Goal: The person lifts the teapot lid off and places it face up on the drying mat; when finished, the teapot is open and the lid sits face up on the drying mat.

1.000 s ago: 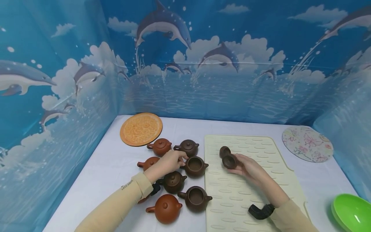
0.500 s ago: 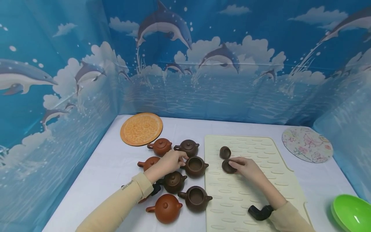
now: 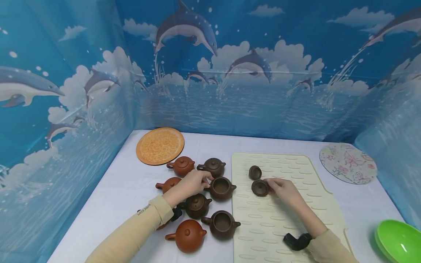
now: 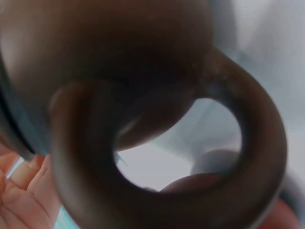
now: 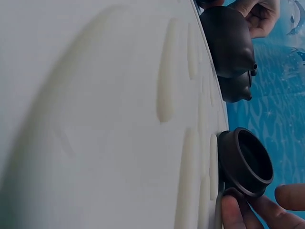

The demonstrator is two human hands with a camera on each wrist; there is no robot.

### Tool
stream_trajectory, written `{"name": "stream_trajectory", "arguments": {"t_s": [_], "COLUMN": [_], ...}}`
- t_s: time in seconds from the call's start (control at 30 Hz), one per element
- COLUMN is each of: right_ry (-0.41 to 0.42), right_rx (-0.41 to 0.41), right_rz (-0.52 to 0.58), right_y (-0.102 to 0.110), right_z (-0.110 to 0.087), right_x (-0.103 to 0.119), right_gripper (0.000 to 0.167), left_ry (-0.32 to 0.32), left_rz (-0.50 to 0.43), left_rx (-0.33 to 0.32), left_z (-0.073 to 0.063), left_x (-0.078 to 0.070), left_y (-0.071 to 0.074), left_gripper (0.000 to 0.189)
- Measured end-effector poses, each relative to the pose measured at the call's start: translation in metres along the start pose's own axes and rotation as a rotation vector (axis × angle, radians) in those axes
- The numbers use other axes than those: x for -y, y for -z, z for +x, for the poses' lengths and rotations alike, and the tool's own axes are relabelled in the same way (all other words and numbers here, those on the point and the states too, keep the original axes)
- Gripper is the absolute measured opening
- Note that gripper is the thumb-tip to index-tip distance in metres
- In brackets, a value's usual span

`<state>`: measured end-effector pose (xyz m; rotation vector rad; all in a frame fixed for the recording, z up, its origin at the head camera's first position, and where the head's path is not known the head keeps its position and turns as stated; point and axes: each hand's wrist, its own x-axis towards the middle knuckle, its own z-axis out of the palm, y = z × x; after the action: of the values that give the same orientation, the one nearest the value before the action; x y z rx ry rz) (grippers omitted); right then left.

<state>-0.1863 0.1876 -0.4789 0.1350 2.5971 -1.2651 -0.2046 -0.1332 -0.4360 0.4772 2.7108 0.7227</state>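
My right hand (image 3: 284, 190) pinches the edge of a dark brown teapot lid (image 3: 260, 188) close over the cream mat; its hollow underside faces up. In the right wrist view, fingers (image 5: 233, 210) touch this upturned lid (image 5: 245, 162). Just beyond it, a smaller dark lid (image 3: 255, 172) lies hollow side up. My left hand (image 3: 194, 182) has its fingers curled at the handle of a lidless dark teapot (image 3: 221, 189), with the grip partly hidden. The left wrist view is filled by a dark handle (image 4: 262, 133) close to the camera, with part of a hand at lower left.
Another lidless dark teapot (image 3: 223, 224) stands nearer me. Lidded dark teapots (image 3: 213, 167) and red-brown teapots (image 3: 187, 235) crowd around my left arm. The cream mat (image 3: 279, 226) lies right of them. An orange round mat (image 3: 160, 146), floral round mat (image 3: 348, 163) and green bowl (image 3: 399, 241) lie farther out.
My right hand has brought the lid down and toward me, apart from the smaller lid, and its fingers have shifted to the lid's right edge. My left hand has stayed in place.
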Motion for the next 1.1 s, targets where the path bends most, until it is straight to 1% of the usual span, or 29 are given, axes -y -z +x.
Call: {"name": "stream_trajectory", "arguments": {"t_s": [0.17,0.27,0.33,0.4,0.43,0.5,0.57,0.67,0.73,0.77,0.83,0.93,1.1], "right_ry": [0.029,0.052,0.069,0.100,0.118,0.164,0.206,0.262,0.294,0.316,0.357,0.406,0.425], "right_rx": [-0.014,-0.017,-0.016,-0.026,-0.038,-0.064,-0.093,-0.100,-0.086,-0.074,-0.053,-0.017,0.067], "right_rz": [-0.016,-0.031,-0.021,-0.023,-0.031,-0.043,-0.071,-0.077,-0.066,-0.058,-0.051,-0.055,-0.073], "right_y": [0.003,0.007,0.009,0.011,0.012,0.013,0.013,0.009,0.004,0.000,-0.010,-0.028,-0.057], "right_z": [0.002,0.003,0.003,0.004,0.004,0.005,0.008,0.013,0.019,0.022,0.029,0.038,0.052], "right_x": [0.002,0.005,0.008,0.013,0.017,0.026,0.037,0.056,0.069,0.075,0.086,0.101,0.121], "right_gripper": [0.045,0.046,0.048,0.050,0.050,0.048,0.044,0.036,0.033,0.032,0.030,0.027,0.024], "left_ry": [-0.023,-0.041,-0.049,-0.067,-0.075,-0.090,-0.094,-0.057,-0.016,0.002,0.037,0.077,0.119], "left_rz": [0.008,0.025,0.040,0.062,0.068,0.070,0.069,0.038,0.018,0.004,-0.030,-0.055,-0.078], "left_rx": [0.001,0.008,0.015,0.006,-0.007,-0.053,-0.125,-0.222,-0.254,-0.259,-0.250,-0.224,-0.171], "left_z": [0.001,0.001,0.001,0.003,0.003,0.005,0.008,0.012,0.017,0.019,0.023,0.028,0.034], "left_x": [0.001,0.001,0.001,0.001,0.000,0.000,0.000,0.002,0.005,0.007,0.009,0.012,0.015], "left_y": [0.001,0.002,0.004,0.008,0.010,0.017,0.025,0.037,0.041,0.041,0.040,0.034,0.027], "left_gripper": [0.021,0.021,0.022,0.024,0.025,0.025,0.025,0.023,0.023,0.023,0.024,0.027,0.030]}}
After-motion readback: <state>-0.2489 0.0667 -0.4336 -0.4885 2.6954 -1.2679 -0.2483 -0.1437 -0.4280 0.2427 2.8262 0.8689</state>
